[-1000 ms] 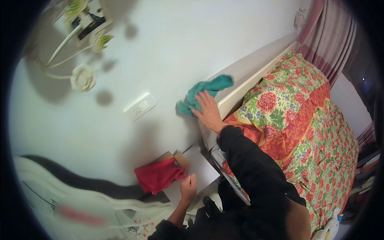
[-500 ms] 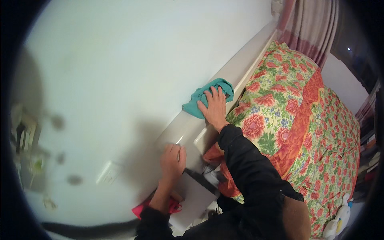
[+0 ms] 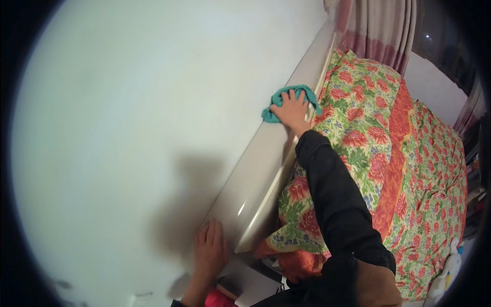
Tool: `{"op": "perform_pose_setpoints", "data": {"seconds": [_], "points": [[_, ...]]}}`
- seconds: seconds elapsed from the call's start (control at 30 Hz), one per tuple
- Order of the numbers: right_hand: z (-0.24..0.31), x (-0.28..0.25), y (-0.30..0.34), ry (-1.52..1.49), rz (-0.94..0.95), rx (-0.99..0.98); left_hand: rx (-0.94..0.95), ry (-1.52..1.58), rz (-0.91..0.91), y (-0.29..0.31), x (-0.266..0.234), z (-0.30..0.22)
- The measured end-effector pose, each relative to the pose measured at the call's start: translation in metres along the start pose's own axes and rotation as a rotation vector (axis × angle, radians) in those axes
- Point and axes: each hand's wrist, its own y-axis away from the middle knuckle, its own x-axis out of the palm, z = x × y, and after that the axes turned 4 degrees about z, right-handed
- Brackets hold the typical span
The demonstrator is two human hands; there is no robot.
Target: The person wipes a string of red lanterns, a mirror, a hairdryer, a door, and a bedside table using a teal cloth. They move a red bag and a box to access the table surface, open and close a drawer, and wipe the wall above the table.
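Observation:
My right hand [image 3: 293, 111] presses a crumpled teal cloth [image 3: 270, 115] onto the smooth, pale top of the bed's headboard [image 3: 258, 166]. Its fingers are spread and bent over the cloth, which bunches out on both sides of them. At the near end of the same headboard, my left hand [image 3: 210, 251] lies with its fingers stretched out beside the wall, holding nothing.
A white wall [image 3: 128, 102] runs along the headboard's left side. To the right lies a bed with a floral quilt [image 3: 378, 169]. Curtains [image 3: 376, 33] hang at the far end. Something red [image 3: 220, 298] sits below my left wrist, and a white plush toy [image 3: 449, 273] is at lower right.
My right hand and the cloth have slid farther along the headboard, toward the curtains. My left hand has gone from curled above the near end to stretched out on it. The view has shifted.

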Motion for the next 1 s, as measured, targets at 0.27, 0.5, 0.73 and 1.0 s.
{"op": "perform_pose_setpoints", "data": {"seconds": [0.27, 0.5, 0.73, 1.0], "points": [[-0.057, 0.008, -0.059, -0.3, -0.162, 0.237, -0.043, 0.008, 0.07, -0.003, -0.008, -0.009], [-0.087, 0.053, -0.024, -0.898, -0.261, 0.54, 0.003, -0.003, -0.028, -0.006, -0.001, -0.009], [-0.075, 0.089, 0.059, -0.805, 0.003, 1.003, 0.048, 0.12, -0.126, -0.016, 0.011, -0.018], [0.112, 0.043, 0.313, -1.068, -0.028, 0.706, -0.013, 0.12, -0.277, 0.003, 0.019, -0.005]]}}
